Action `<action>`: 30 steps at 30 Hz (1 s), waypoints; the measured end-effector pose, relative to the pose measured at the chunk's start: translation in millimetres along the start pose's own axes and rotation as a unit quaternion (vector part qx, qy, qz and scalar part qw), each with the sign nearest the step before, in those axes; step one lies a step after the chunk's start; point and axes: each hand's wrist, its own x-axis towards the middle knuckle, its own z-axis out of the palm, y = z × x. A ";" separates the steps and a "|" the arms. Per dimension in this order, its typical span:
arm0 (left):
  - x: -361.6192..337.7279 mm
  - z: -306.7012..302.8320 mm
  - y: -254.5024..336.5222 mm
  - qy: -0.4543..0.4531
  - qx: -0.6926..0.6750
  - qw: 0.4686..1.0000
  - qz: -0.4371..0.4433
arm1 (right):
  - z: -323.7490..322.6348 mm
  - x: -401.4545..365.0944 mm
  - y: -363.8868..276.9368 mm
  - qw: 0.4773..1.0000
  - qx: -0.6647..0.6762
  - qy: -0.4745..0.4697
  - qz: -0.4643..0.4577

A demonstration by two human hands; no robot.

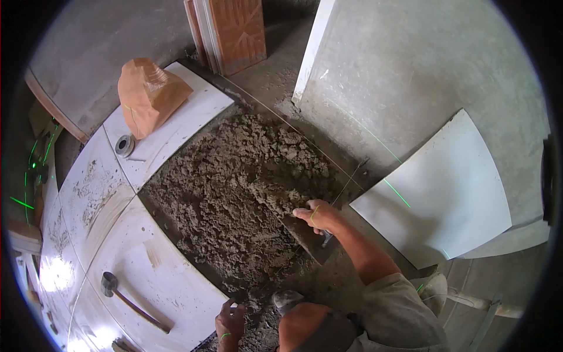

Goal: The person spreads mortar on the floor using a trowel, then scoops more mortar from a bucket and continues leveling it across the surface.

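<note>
My right hand [317,215] is closed around the handle of a flat rectangular trowel [309,242]. The dark blade lies low against the wet grey mortar [229,193], and clumps of mortar sit along its far end. My left hand [230,321] is near the front edge of the white floor tiles [170,264], beside the mortar, with its fingers loosely bent and apart. Nothing shows in it. Taut string [281,120] runs above the mortar's far side.
On the tiles lie a rubber mallet [132,302], a roll of wire [124,145] and an orange-brown bag [149,97]. A loose white tile [446,193] leans against the wall [422,76] at right. Brown patterned panels [237,35] stand at the back. Green laser lines cross the wall.
</note>
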 end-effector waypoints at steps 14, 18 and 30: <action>5.0 -21.3 4.1 0.050 -0.003 0.999 0.015 | -26.0 73.1 -76.4 0.967 -0.142 0.124 -0.173; -7.6 -35.2 42.4 0.013 -0.044 0.998 -0.052 | -45.0 117.6 -131.7 0.993 -0.027 0.033 -0.113; 8.3 -33.3 8.5 0.060 -0.042 0.994 -0.083 | -9.7 53.5 -103.2 0.984 0.037 -0.141 -0.102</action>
